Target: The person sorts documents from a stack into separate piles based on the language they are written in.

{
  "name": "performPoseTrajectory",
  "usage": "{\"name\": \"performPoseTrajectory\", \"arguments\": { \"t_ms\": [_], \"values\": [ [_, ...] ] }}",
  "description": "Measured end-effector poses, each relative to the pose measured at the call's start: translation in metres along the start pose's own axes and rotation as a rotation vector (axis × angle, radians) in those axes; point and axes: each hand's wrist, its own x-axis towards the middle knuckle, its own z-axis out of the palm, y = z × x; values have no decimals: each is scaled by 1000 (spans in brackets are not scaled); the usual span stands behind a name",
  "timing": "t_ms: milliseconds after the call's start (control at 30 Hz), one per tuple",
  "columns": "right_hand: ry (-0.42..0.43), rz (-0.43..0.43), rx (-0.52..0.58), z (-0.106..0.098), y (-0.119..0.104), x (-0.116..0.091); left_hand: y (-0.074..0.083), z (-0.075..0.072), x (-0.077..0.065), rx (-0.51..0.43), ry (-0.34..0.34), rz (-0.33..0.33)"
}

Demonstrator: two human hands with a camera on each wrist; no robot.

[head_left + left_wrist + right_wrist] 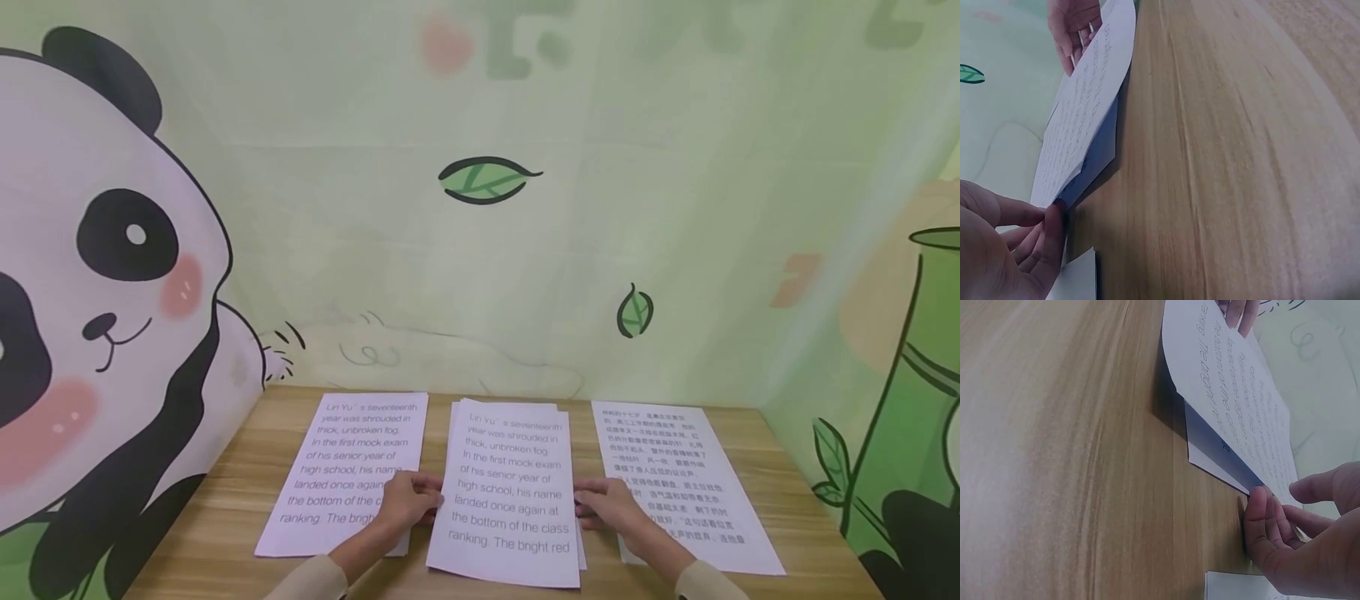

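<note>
The left hand (407, 506) pinches the middle papers (504, 500) (between the left printout (348, 467) and right printout (675, 467), over the tabletop (202, 521)), while the right hand (611, 510) touches their opposite edge, its fingers (1260, 509) bent, grip unclear.

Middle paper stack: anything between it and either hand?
Nothing visible. The left hand pinches the left edge of the middle paper stack, and the right hand has its fingers at the right edge. The left-side paper and right-side paper lie outward, not between.
</note>
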Motion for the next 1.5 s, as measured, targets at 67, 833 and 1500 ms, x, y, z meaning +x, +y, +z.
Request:
{"name": "performPoseTrajectory", "arguments": {
  "t_ms": [67,833,1500],
  "values": [
    [-1,-1,-1,0,0,1,1,1,-1,14,11,19],
    [10,-24,58,-7,2,-3,2,11,-1,-5,-77,52],
    [14,-28,147,-4,0,-5,-2,0,-1,-149,-110,2]
  ]
}}
